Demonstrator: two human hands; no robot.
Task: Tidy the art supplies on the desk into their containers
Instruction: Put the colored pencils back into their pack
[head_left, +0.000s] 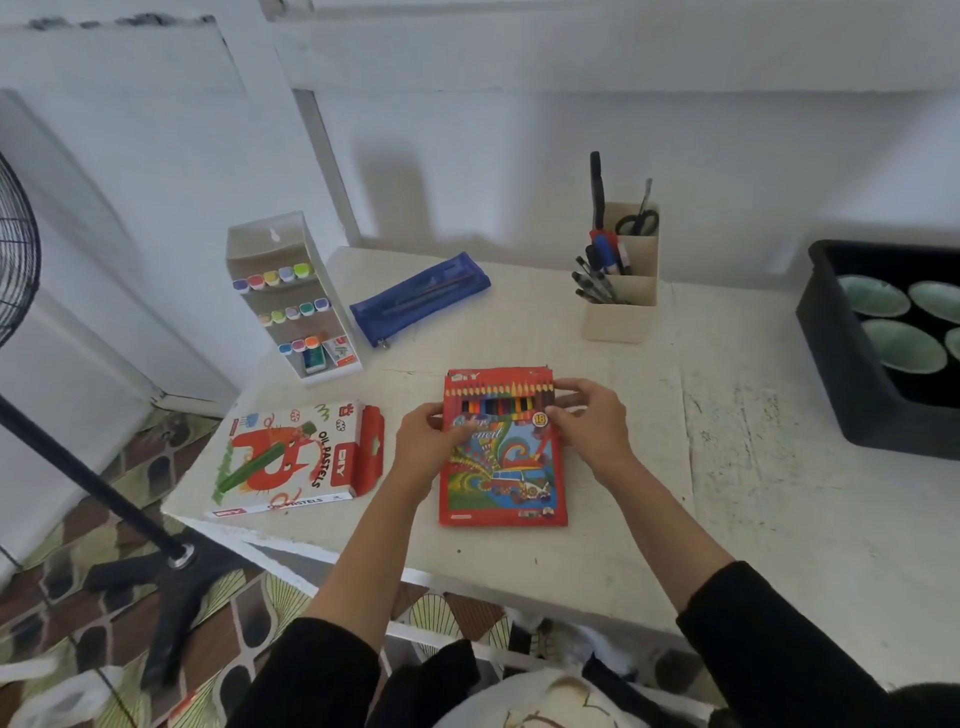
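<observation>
Both hands hold a red colour pencil box on the white bench.

The colour pencil box (501, 457) lies flat near the front middle of the bench (727, 467), printed "DIY", "Color Pencil" and "18", with pencils showing in its window. The left hand (426, 441) grips its left edge with curled fingers; the right hand (592, 421) pinches its upper right edge. To the left lies a closed box (291, 457) reading "DIY" and "OIL PASTELS". Behind stand a white marker rack (291, 301), a blue mesh pouch (421, 296) lying flat, and a beige pen holder (621, 291) with pens and scissors.
</observation>
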